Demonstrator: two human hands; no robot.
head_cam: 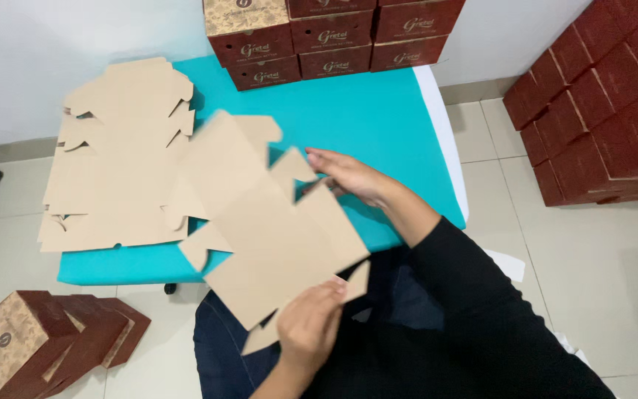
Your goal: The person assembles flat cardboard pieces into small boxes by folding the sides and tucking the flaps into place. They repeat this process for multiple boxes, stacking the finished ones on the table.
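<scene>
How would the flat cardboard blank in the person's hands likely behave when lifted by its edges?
The cardboard blank looks thin and die-cut, so it probably flexes along its folds. Held by the left hand and right hand, it seems light. Its loose flaps may droop.
</scene>
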